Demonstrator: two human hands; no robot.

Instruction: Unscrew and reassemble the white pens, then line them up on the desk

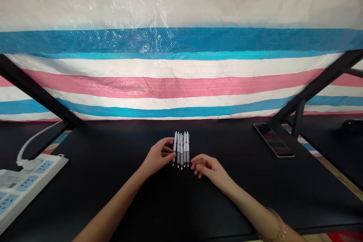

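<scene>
Seemingly touching pens point(181, 152) with left hand point(157, 156), nine o'clock; can't tell if gripping. Holding right hand point(210, 168) open, four o'clock.

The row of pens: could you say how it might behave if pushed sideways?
The row of pens would probably splay unevenly, as no band shows around it. Each slim, straight barrel looks stiff and may roll on the flat table.

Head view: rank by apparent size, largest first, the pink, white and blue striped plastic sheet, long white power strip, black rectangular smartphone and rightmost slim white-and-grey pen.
1. Striped plastic sheet
2. White power strip
3. Black smartphone
4. Rightmost slim pen
</scene>
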